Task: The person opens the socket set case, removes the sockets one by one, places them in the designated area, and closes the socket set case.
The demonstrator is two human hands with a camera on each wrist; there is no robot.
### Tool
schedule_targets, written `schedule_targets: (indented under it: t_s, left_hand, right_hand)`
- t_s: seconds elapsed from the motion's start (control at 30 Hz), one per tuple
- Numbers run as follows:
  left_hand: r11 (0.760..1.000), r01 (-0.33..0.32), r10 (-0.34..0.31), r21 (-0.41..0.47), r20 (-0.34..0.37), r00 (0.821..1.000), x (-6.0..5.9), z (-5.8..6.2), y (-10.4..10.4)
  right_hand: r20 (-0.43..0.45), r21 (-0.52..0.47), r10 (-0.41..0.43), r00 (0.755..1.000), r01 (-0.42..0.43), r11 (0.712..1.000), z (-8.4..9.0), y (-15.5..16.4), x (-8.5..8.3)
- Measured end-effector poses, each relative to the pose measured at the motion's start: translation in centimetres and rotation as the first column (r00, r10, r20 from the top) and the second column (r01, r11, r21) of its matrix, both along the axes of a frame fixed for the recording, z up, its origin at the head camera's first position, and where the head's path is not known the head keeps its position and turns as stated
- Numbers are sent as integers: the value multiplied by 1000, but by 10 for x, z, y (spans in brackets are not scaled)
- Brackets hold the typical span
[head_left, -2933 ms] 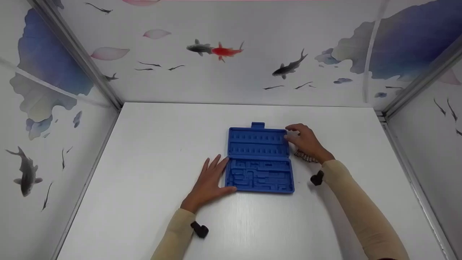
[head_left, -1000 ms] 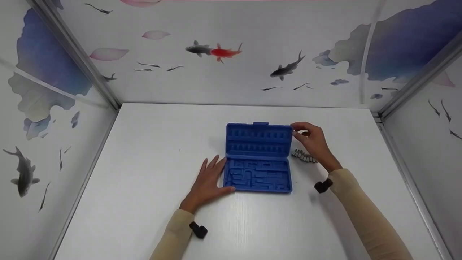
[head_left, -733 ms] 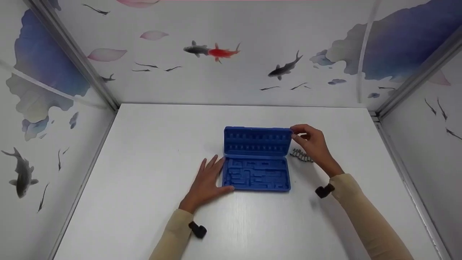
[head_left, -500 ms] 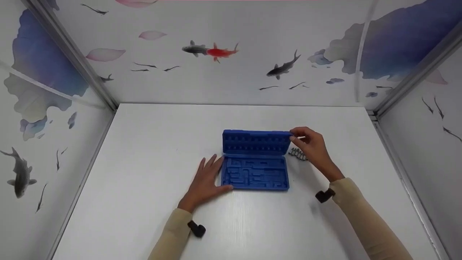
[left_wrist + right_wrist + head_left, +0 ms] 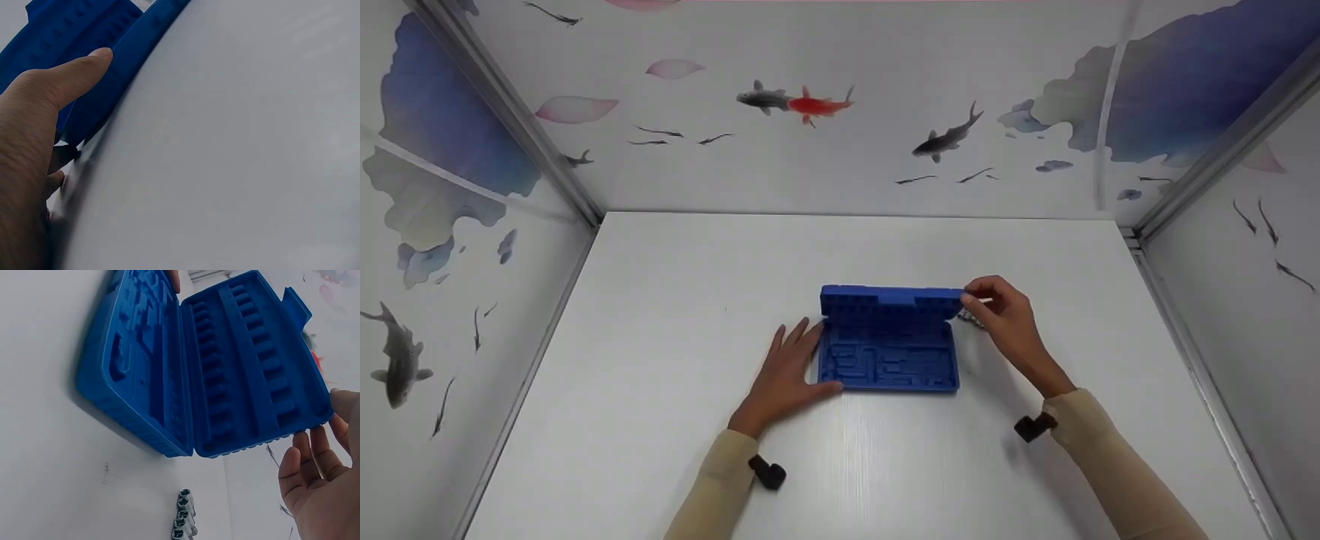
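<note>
A blue plastic tool case point(image 5: 889, 364) lies open in the middle of the white table point(image 5: 660, 337), its moulded slots bare. The lid point(image 5: 892, 300) stands nearly upright on its hinge. My right hand point(image 5: 971, 298) pinches the lid's right corner; in the right wrist view the lid point(image 5: 253, 365) tilts over the base point(image 5: 140, 365) with my fingertips point(image 5: 315, 439) at its edge. My left hand point(image 5: 810, 360) lies flat on the table against the case's left side, thumb point(image 5: 79, 73) along the blue edge point(image 5: 112, 84).
A short row of metal sockets point(image 5: 183, 517) lies on the table just right of the case, partly hidden behind my right hand in the head view. Painted walls point(image 5: 840, 112) close in the table at the back and both sides.
My right hand has swung the lid up from lying flat to nearly upright, toward me. The left hand has stayed flat beside the case.
</note>
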State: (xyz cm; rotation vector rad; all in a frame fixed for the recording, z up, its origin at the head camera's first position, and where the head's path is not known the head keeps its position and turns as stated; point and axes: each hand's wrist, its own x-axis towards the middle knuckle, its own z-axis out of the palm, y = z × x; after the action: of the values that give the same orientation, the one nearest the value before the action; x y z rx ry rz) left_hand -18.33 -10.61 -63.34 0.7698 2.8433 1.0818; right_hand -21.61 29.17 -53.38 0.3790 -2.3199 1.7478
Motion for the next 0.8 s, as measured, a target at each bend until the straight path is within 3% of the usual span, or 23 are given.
schedule_targets:
  t_s: [0.37, 0.6, 0.8]
  left_hand:
    - [1000, -6, 6, -16, -10, 1000, 1, 0, 0]
    - [1000, -19, 19, -9, 2, 1000, 3, -1, 1]
    - [1000, -9, 8, 25, 5, 1000, 2, 1, 0]
  right_hand:
    - [41, 8, -32, 999, 31, 999, -3, -5, 18]
    - [126, 171, -44, 991, 22, 985, -9, 2, 29]
    - [201, 250, -24, 979, -28, 968, -11, 7, 37]
